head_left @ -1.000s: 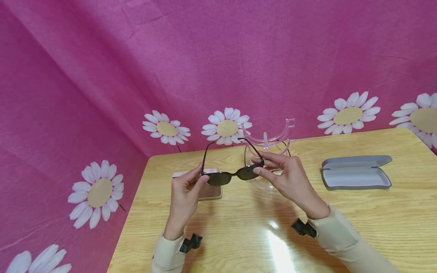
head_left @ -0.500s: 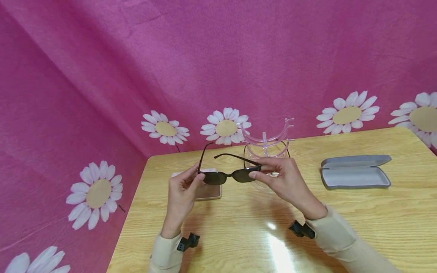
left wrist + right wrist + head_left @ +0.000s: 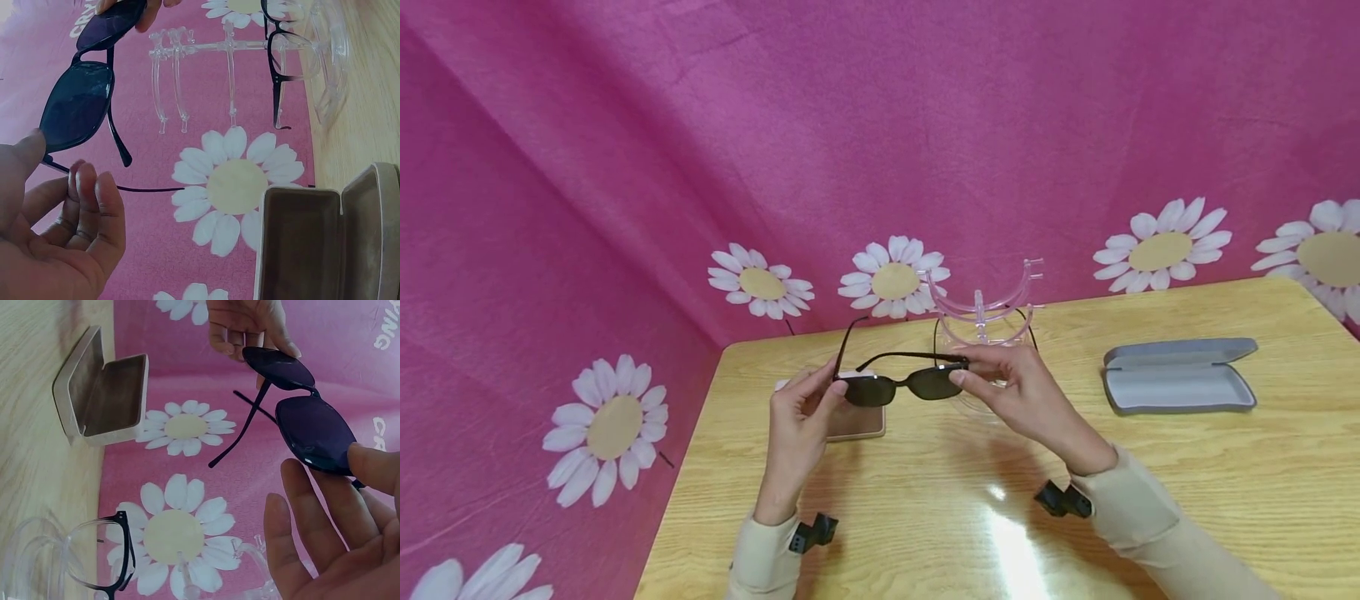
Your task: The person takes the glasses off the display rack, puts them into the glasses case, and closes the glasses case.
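Black sunglasses (image 3: pixel 934 383) with dark lenses are held up above the table between both hands. My left hand (image 3: pixel 796 446) pinches their left end, thumb on the lens edge. At the other end, my right hand (image 3: pixel 1037 404) pinches the frame between thumb and fingers. The left temple arm (image 3: pixel 846 342) stands out away from me, while the right temple arm (image 3: pixel 902 354) lies folded in across the lenses. In the right wrist view, the lenses (image 3: pixel 315 434) are plainly seen, with the thumb at the lower rim.
Behind the sunglasses stands a clear glasses stand (image 3: pixel 980 312), bearing black-framed eyeglasses (image 3: pixel 275 78) on a low tier. An open case with brown lining (image 3: pixel 857 423) sits behind the left hand. An open grey glasses case (image 3: pixel 1180 390) lies at the right. Flowered pink cloth hangs behind the table.
The right temple arm has swung inward from standing out to lying folded across the lenses. Both hands, with the sunglasses, have shifted slightly left.
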`<state>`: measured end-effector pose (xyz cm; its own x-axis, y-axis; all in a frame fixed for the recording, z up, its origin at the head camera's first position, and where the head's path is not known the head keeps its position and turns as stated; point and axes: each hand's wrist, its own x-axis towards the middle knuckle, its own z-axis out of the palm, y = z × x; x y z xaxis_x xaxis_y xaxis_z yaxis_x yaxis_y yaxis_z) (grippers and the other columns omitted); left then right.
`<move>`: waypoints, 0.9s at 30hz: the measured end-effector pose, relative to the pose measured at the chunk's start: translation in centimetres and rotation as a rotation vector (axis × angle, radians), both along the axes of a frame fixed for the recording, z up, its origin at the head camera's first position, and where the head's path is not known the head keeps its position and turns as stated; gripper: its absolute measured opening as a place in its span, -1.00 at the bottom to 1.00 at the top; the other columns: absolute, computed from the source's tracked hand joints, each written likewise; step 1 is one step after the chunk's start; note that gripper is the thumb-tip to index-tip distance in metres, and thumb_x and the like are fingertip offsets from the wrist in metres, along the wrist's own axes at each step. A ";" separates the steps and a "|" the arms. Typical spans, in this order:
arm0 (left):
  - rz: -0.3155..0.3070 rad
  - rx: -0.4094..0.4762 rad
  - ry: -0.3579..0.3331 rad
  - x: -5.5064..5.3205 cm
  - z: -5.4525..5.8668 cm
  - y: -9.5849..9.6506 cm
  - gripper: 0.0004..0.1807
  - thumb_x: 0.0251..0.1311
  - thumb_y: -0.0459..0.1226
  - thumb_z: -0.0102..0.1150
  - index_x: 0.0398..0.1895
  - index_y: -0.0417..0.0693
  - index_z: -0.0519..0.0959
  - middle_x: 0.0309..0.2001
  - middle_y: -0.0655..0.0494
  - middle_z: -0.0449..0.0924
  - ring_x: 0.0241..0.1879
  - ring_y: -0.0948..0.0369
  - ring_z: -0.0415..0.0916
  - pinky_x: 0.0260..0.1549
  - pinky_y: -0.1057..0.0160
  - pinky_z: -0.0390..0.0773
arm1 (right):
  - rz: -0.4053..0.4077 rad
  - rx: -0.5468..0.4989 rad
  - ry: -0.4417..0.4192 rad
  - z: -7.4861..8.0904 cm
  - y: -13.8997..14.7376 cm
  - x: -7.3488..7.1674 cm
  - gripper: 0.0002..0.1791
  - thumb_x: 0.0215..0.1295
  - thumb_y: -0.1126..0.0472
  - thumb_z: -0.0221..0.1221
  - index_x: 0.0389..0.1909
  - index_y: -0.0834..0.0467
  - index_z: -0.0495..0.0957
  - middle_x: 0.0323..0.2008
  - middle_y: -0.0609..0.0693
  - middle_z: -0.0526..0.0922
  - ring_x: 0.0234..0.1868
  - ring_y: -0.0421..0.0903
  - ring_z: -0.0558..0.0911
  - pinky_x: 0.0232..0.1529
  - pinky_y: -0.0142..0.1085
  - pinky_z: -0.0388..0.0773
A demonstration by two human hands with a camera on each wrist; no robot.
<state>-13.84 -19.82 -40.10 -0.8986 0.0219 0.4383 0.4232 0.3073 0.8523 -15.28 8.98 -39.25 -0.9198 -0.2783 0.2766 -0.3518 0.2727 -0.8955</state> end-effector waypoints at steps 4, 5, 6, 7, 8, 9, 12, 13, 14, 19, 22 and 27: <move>-0.009 -0.002 0.008 -0.1 -0.1 -0.1 -0.63 0.37 -0.47 0.25 0.22 -0.39 0.62 -0.16 -0.23 0.68 -0.19 0.44 0.58 -0.16 0.56 0.64 | 0.044 -0.027 -0.024 -0.2 0.0 -0.4 -0.70 0.42 0.33 0.29 0.11 0.32 0.70 0.18 0.30 0.70 -0.04 0.06 0.83 -0.11 -0.41 0.70; -0.008 -0.006 0.010 -0.1 -0.1 -0.2 -0.63 0.37 -0.46 0.25 0.22 -0.39 0.62 -0.17 -0.23 0.67 -0.19 0.44 0.58 -0.16 0.57 0.64 | 0.055 -0.036 -0.029 -0.2 0.0 -0.5 -0.71 0.42 0.34 0.28 0.11 0.33 0.70 0.17 0.31 0.71 -0.06 0.00 0.84 -0.10 -0.42 0.71; -0.005 -0.013 0.010 -0.1 -0.1 -0.2 -0.63 0.37 -0.45 0.25 0.22 -0.38 0.63 -0.18 -0.22 0.67 -0.21 0.44 0.57 -0.18 0.57 0.64 | 0.066 -0.045 -0.033 -0.3 -0.1 -0.6 -0.71 0.42 0.35 0.28 0.10 0.34 0.69 0.16 0.32 0.71 -0.08 -0.07 0.84 -0.11 -0.42 0.71; -0.002 -0.019 0.011 -0.1 -0.1 -0.3 -0.63 0.38 -0.44 0.25 0.22 -0.36 0.63 -0.19 -0.21 0.67 -0.22 0.43 0.57 -0.19 0.57 0.64 | 0.075 -0.056 -0.035 -0.4 -0.1 -0.7 -0.72 0.42 0.37 0.28 0.09 0.35 0.69 0.14 0.33 0.72 -0.11 -0.15 0.83 -0.12 -0.43 0.71; 0.001 -0.028 0.011 -0.1 -0.1 -0.3 -0.63 0.38 -0.43 0.26 0.22 -0.34 0.64 -0.20 -0.20 0.68 -0.23 0.43 0.56 -0.20 0.57 0.63 | 0.084 -0.068 -0.035 -0.4 -0.1 -0.8 -0.72 0.41 0.38 0.27 0.09 0.37 0.69 0.12 0.35 0.72 -0.13 -0.23 0.82 -0.13 -0.43 0.71; 0.004 -0.035 0.010 -0.1 -0.2 -0.4 -0.63 0.38 -0.43 0.26 0.22 -0.33 0.64 -0.20 -0.19 0.68 -0.24 0.42 0.56 -0.21 0.57 0.63 | 0.091 -0.080 -0.036 -0.5 -0.1 -0.9 -0.72 0.41 0.40 0.27 0.08 0.39 0.69 0.10 0.36 0.73 -0.15 -0.29 0.81 -0.12 -0.44 0.71; 0.014 -0.050 -0.003 0.0 -0.3 -0.5 -0.63 0.38 -0.41 0.27 0.22 -0.32 0.65 -0.22 -0.17 0.68 -0.25 0.41 0.55 -0.22 0.56 0.63 | 0.111 -0.109 -0.043 -0.6 -0.2 -1.0 -0.74 0.41 0.42 0.26 0.06 0.42 0.68 0.02 0.38 0.76 -0.19 -0.40 0.77 -0.12 -0.46 0.71; 0.015 -0.055 -0.008 0.0 -0.3 -0.6 -0.64 0.39 -0.40 0.27 0.21 -0.32 0.65 -0.22 -0.17 0.69 -0.25 0.41 0.55 -0.22 0.56 0.63 | 0.118 -0.115 -0.048 -0.7 -0.3 -1.1 -0.74 0.41 0.42 0.25 0.06 0.42 0.68 0.01 0.38 0.76 -0.19 -0.41 0.77 -0.11 -0.46 0.71; 0.019 -0.061 -0.016 0.0 -0.4 -0.7 -0.63 0.39 -0.40 0.27 0.21 -0.33 0.65 -0.23 -0.16 0.68 -0.25 0.40 0.55 -0.22 0.56 0.62 | 0.122 -0.119 -0.053 -0.7 -0.3 -1.1 -0.74 0.41 0.42 0.25 0.06 0.42 0.68 -0.01 0.38 0.76 -0.19 -0.41 0.77 -0.10 -0.46 0.71; 0.034 -0.093 -0.047 0.2 -0.4 -1.1 -0.63 0.39 -0.36 0.28 0.22 -0.27 0.66 -0.21 -0.14 0.71 -0.21 0.37 0.53 -0.19 0.56 0.61 | 0.141 -0.114 -0.080 -0.9 -0.6 -1.2 -0.74 0.42 0.39 0.26 0.06 0.40 0.68 -0.03 0.35 0.78 -0.17 -0.39 0.77 -0.07 -0.45 0.69; 0.044 -0.117 -0.063 0.3 -0.5 -1.3 -0.63 0.39 -0.33 0.29 0.22 -0.22 0.67 -0.20 -0.13 0.72 -0.21 0.35 0.53 -0.18 0.55 0.61 | 0.154 -0.109 -0.093 -1.0 -0.7 -1.4 -0.73 0.42 0.38 0.25 0.07 0.41 0.68 -0.07 0.33 0.80 -0.16 -0.39 0.77 -0.06 -0.45 0.68; 0.038 -0.132 -0.078 0.4 -0.5 -1.7 -0.64 0.40 -0.35 0.27 0.21 -0.26 0.67 -0.20 -0.15 0.72 -0.22 0.31 0.56 -0.17 0.55 0.62 | 0.177 -0.116 -0.107 -1.4 -1.0 -1.6 -0.72 0.44 0.37 0.24 0.09 0.40 0.67 -0.13 0.30 0.82 -0.17 -0.38 0.77 -0.08 -0.46 0.67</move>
